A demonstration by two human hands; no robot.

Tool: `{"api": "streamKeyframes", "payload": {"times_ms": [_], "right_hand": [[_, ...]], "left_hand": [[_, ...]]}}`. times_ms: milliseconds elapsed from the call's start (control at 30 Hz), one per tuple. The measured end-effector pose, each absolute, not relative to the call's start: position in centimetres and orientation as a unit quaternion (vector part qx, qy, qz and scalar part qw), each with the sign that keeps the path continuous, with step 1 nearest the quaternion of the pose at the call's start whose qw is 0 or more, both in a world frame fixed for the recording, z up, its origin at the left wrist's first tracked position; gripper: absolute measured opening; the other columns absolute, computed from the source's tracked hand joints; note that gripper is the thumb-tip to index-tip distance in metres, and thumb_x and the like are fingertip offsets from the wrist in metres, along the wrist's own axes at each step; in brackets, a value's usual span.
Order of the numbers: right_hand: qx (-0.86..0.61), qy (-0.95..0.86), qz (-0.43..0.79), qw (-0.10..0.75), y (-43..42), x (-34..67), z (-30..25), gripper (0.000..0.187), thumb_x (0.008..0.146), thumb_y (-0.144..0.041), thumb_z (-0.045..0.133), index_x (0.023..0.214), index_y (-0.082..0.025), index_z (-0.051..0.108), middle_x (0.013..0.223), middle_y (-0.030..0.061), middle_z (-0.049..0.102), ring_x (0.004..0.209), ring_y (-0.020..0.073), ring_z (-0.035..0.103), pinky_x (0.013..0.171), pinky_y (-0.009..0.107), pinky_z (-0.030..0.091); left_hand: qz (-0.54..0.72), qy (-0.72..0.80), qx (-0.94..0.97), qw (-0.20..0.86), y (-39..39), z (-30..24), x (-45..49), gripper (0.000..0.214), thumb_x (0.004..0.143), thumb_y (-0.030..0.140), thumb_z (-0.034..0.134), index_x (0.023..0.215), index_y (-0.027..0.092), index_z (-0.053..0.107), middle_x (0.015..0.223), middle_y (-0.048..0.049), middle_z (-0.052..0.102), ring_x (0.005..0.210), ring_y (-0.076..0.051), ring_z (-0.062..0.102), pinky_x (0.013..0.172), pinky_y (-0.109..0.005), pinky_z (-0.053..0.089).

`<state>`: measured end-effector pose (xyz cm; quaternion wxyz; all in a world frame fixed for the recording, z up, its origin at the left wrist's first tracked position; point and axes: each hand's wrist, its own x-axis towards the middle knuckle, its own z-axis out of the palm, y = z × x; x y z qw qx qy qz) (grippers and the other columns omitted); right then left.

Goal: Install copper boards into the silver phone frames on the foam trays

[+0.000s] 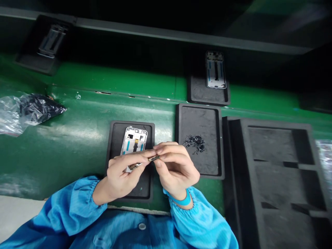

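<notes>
Fingertips [161, 151] of left hand [121, 174] and right hand [178, 169] pinch one thin part [154, 158] above one phone frame [131, 134] of three.

A worker's left hand [123, 173] and right hand [177, 167] meet at a part [153, 158] above a phone frame [129, 140] in the near tray [114, 133]. Just right sits a second tray [198, 117] holding a heap of bits [195, 142]; behind that, a third tray [203, 95] bears a second frame [212, 71]. A divided tray [275, 141] stands farther right, a bag [36, 109] lies left, and behind it a fourth tray [35, 65] holds a third frame [50, 41].
</notes>
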<state>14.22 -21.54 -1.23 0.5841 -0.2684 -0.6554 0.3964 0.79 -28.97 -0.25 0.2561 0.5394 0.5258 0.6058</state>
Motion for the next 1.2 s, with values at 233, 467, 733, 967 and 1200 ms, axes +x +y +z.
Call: {"api": "streamKeyframes", "payload": {"times_ms": [233,467,733,967,1200], "right_hand": [[-0.286,-0.651,0.411,0.570,-21.7,14.3,-1.1,0.019,0.090,-0.009,0.070,0.103,-0.022,0.073,0.090,0.0051,0.073,0.085,0.0215,0.072,0.072,0.041,0.063],[-0.338,-0.650,0.425,0.532,-21.8,14.5,-1.5,0.019,0.089,-0.011,0.071,0.104,-0.023,0.072,0.092,0.0060,0.073,0.085,0.0203,0.071,0.073,0.038,0.062],[-0.348,-0.638,0.469,0.502,-21.7,14.5,-1.9,0.022,0.090,-0.016,0.073,0.111,-0.023,0.072,0.097,0.0064,0.072,0.091,0.0198,0.070,0.079,0.036,0.060],[-0.334,-0.646,0.504,0.466,-21.5,14.7,-2.2,0.042,0.086,-0.023,0.077,0.128,-0.023,0.069,0.103,0.0072,0.071,0.094,0.0208,0.067,0.083,0.037,0.059],[-0.303,-0.677,0.534,0.406,-21.9,13.9,-1.7,0.038,0.080,-0.017,0.080,0.117,-0.024,0.072,0.115,0.0101,0.071,0.106,0.0243,0.070,0.089,0.041,0.062]], "left_hand": [[0.590,0.577,0.492,0.276,-29.1,-0.1,1.1,0.014,0.090,0.009,0.076,0.099,0.019,0.072,0.098,-0.0045,0.084,0.091,-0.021,0.082,0.082,-0.023,0.068],[0.619,0.577,0.360,0.393,-28.8,0.2,1.4,0.025,0.090,0.019,0.079,0.110,0.020,0.064,0.088,-0.0021,0.083,0.074,-0.017,0.082,0.069,-0.020,0.068],[0.624,0.551,0.243,0.497,-28.0,1.0,1.0,0.045,0.088,0.031,0.083,0.122,0.020,0.056,0.086,-0.0039,0.083,0.068,-0.021,0.081,0.062,-0.023,0.069],[0.621,0.544,0.216,0.521,-27.9,0.4,0.8,0.052,0.091,0.039,0.081,0.130,0.023,0.052,0.085,-0.0033,0.082,0.077,-0.024,0.082,0.068,-0.030,0.070],[0.613,0.467,0.114,0.627,-27.9,0.2,0.4,0.065,0.081,0.039,0.089,0.133,0.022,0.055,0.096,-0.0056,0.080,0.083,-0.023,0.081,0.072,-0.031,0.066]]}}
